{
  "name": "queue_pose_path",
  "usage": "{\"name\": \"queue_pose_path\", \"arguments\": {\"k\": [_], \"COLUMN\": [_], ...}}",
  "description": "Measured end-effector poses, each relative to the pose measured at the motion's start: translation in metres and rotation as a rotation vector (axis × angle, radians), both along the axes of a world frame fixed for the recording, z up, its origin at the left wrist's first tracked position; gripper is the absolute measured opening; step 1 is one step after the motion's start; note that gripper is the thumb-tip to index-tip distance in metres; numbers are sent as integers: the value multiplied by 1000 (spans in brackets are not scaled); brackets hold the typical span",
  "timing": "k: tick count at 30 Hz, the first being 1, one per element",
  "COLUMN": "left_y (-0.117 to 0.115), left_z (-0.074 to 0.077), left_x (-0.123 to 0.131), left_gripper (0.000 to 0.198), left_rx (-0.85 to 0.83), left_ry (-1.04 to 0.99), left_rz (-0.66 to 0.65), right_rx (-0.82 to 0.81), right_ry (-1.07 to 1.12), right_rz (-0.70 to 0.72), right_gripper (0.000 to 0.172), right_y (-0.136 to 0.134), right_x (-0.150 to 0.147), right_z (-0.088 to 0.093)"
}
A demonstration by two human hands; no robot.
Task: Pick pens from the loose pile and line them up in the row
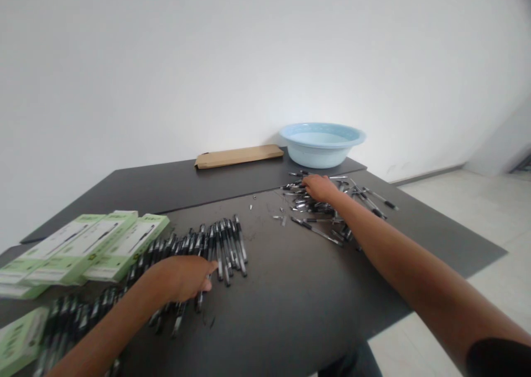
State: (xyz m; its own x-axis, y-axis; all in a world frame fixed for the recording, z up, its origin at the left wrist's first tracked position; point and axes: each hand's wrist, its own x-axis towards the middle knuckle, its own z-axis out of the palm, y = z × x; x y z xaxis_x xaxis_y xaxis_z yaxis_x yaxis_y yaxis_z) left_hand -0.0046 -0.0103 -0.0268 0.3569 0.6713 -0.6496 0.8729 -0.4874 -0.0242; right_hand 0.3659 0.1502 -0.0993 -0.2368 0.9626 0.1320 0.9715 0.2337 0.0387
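My left hand (188, 277) is at the row of black-and-clear gel pens (224, 247) lying side by side on the near left of the table. Its thumb and fingers are closed about a pen (199, 299) at the row's front edge. Farther off, my right hand (320, 188) reaches into a loose, tangled heap of pens (321, 211). Its fingers are bent together and point down into the heap. The fingertips are partly hidden, so what they grip cannot be made out.
Light green and white pen boxes (124, 244) lie at the left, with another green box (22, 338) nearer. A light blue basin (321, 153) and a flat brown cardboard piece (240, 156) stand at the back, by the wall. Small clear bits (283, 220) are scattered on the dark table (282, 305).
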Motion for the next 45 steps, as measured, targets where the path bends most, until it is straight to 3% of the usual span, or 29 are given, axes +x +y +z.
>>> {"name": "queue_pose_path", "arguments": {"k": [11, 17, 29, 37, 45], "left_y": [1, -2, -3, -2, -3], "left_z": [-1, 1, 3, 4, 6], "left_x": [0, 0, 2, 3, 5], "left_gripper": [46, 44, 46, 47, 49], "left_rx": [4, 51, 43, 30, 19], "left_ry": [29, -44, -7, 13, 18], "left_rz": [-21, -50, -38, -35, -11], "right_rx": [-17, -37, -189, -100, -81], "right_ry": [119, 232, 510, 392, 318], "right_rz": [134, 132, 120, 83, 150], "right_gripper": [24, 26, 34, 16, 18], "right_y": [-16, -31, -46, -38, -38], "right_x": [2, 6, 25, 27, 26], "right_z": [12, 11, 11, 3, 1]}}
